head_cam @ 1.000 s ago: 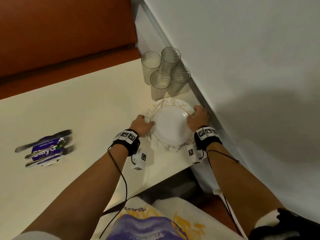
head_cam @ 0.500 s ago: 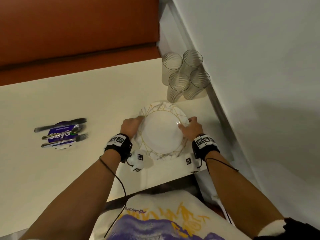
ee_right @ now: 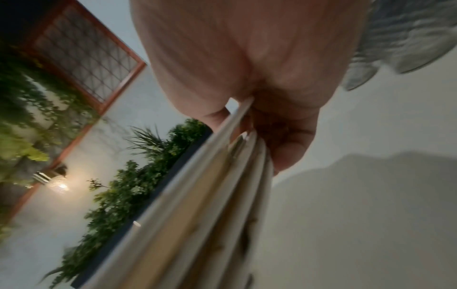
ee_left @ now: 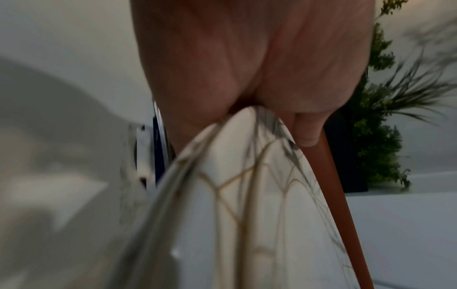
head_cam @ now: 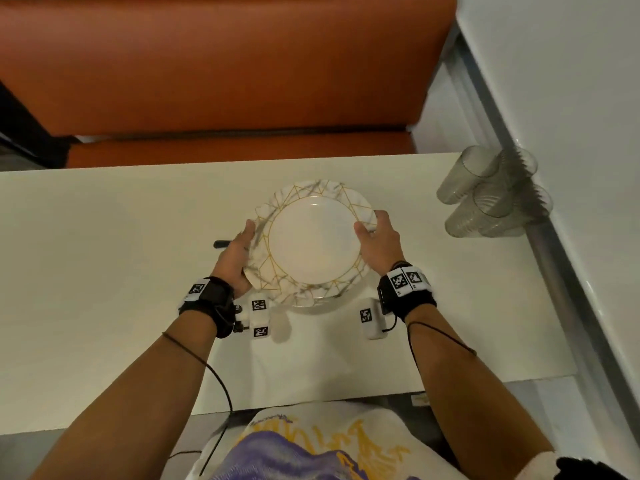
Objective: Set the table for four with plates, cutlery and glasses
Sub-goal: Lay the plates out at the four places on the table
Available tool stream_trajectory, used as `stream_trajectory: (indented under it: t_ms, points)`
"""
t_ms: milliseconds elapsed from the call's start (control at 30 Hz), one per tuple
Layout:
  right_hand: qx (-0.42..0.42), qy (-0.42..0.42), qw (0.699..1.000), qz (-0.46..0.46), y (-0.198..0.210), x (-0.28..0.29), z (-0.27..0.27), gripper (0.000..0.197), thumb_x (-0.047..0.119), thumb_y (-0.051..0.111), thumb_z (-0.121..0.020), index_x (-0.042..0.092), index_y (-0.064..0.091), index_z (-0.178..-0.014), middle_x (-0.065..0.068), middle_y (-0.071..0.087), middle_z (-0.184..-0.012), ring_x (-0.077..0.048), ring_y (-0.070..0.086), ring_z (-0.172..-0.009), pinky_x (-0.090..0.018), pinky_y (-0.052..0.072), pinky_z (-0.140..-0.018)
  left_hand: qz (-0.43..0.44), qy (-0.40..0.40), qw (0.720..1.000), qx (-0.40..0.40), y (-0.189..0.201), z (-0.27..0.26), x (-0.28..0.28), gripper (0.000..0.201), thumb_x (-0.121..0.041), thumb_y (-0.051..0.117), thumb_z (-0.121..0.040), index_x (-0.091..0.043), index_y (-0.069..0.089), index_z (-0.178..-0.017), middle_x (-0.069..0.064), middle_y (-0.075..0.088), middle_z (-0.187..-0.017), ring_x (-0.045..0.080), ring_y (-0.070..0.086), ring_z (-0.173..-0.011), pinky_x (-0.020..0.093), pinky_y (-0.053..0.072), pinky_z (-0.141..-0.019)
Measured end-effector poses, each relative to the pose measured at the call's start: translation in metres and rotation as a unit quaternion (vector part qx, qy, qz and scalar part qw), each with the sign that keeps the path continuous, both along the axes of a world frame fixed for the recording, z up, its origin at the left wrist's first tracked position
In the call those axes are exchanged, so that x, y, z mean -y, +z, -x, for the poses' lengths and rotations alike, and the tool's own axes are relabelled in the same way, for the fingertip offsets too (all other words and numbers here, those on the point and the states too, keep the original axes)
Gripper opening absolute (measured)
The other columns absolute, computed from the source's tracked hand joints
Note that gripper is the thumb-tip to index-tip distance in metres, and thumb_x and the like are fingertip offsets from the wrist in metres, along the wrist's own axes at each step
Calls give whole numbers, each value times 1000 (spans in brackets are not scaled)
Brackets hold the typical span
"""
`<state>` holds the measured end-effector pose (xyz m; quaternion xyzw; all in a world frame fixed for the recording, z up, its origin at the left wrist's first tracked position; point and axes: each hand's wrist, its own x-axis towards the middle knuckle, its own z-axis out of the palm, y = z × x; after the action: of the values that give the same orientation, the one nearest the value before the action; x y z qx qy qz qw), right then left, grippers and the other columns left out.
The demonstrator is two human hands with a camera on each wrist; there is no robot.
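Observation:
A stack of white plates (head_cam: 313,244) with gold lines and a marbled rim hangs just above the cream table (head_cam: 104,271). My left hand (head_cam: 242,251) grips the stack's left rim and my right hand (head_cam: 374,237) grips its right rim. In the left wrist view the thumb (ee_left: 306,129) lies on the top plate (ee_left: 247,195). The right wrist view shows several plate edges (ee_right: 210,195) pinched in my right hand (ee_right: 247,58). Several ribbed glasses (head_cam: 491,195) stand clustered at the table's right edge. A dark cutlery handle (head_cam: 221,243) pokes out behind my left hand; the other cutlery is hidden.
An orange bench seat (head_cam: 207,81) runs along the table's far side. A white wall with a metal strip (head_cam: 554,254) borders the table on the right, close to the glasses. The table's near edge is at my lap.
The plate stack has moved left along the table, away from the wall and the glasses, and now sits over where the cutlery lay. Both hands keep their grip on its rim.

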<state>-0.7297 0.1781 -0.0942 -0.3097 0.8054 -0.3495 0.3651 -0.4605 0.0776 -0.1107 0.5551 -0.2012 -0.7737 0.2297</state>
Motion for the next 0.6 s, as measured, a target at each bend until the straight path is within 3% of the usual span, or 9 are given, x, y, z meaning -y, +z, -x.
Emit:
stream_trajectory:
  t_ms: [67, 133, 233, 267, 333, 433, 600]
  points:
    - [-4, 16, 1000, 22, 13, 20, -20, 39, 33, 51, -104, 15, 44, -137, -10, 65, -109, -28, 65, -92, -31, 50, -74, 35, 17, 997, 61, 12, -19, 7, 82, -72, 69, -83, -29, 46, -149, 3, 64, -141, 33, 64, -124, 59, 55, -96]
    - [-12, 48, 998, 26, 26, 36, -35, 33, 33, 44, -106, 14, 43, -133, -10, 66, -105, -29, 65, -89, -33, 51, -68, 79, 49, 990, 104, 22, -32, 12, 85, -67, 64, -90, -24, 34, -158, -2, 62, -134, 29, 60, -123, 58, 51, -102]
    - [17, 39, 997, 57, 35, 58, -39, 29, 33, 39, -104, 15, 50, -124, -9, 65, -107, -28, 64, -96, -41, 54, -83, 116, 112, 982, 100, 24, -50, 23, 63, -49, 57, -102, -20, 38, -155, -6, 67, -111, 21, 65, -109, 48, 53, -102]
    - [35, 5, 996, 77, 35, 64, -35, 28, 33, 40, -103, 15, 53, -121, -9, 65, -109, -28, 64, -101, -42, 54, -88, 122, 126, 979, 99, 27, -55, 25, 58, -50, 59, -101, -21, 44, -150, -4, 69, -116, 20, 67, -110, 44, 54, -99]
    - [59, -78, 990, 104, 36, 75, -22, 28, 28, 43, -102, 14, 58, -121, -7, 66, -114, -26, 63, -105, -38, 54, -90, 129, 159, 971, 120, 28, -69, 34, 73, -52, 63, -98, -17, 38, -157, -3, 63, -134, 22, 63, -123, 41, 53, -102]
    - [61, -183, 976, 100, 22, 80, 9, 31, 20, 43, -104, 8, 58, -128, -5, 63, -117, -22, 59, -102, -27, 48, -77, 140, 213, 955, 152, 28, -82, 42, 77, -50, 64, -98, -17, 33, -160, 1, 57, -138, 23, 55, -129, 43, 47, -111]
    - [74, -253, 964, 13, -26, 71, 45, 33, 18, 46, -102, 8, 58, -131, -3, 61, -119, -25, 58, -102, -32, 48, -82, 135, 298, 931, 163, 23, -98, 41, 79, -48, 67, -97, -15, 32, -160, 2, 61, -136, 27, 57, -126, 51, 48, -110]
